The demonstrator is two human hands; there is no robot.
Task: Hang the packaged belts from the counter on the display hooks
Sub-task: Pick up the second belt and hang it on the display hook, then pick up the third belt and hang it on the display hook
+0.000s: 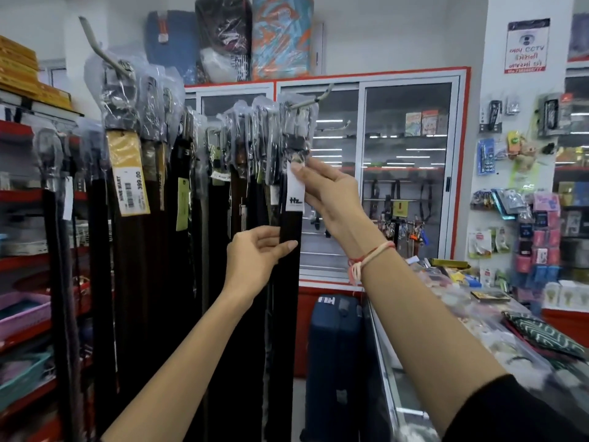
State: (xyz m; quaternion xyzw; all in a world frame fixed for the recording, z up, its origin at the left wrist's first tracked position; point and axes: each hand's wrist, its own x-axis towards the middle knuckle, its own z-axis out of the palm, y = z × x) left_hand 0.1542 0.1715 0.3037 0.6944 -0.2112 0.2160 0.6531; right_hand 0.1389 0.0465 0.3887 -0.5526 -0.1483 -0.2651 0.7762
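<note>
A packaged black belt [290, 224] in clear plastic, with a white tag [294, 194], hangs from the front of a display hook [322, 94] at centre. My right hand [331, 196] pinches the belt's upper part by the tag, just below the buckle. Lower down, my left hand [258, 253] grips the strap between thumb and fingers. Several other packaged belts [242, 148] hang behind it on the same hook. More belts hang on a second hook [105, 55] to the left, one bearing a yellow price tag [129, 173].
A glass counter [414, 362] with wallets and small goods runs along the right. A dark blue suitcase [334, 362] stands on the floor beside it. Red shelves with baskets [22, 311] fill the left. Glass cabinets [408, 167] and a wall of hanging accessories are behind.
</note>
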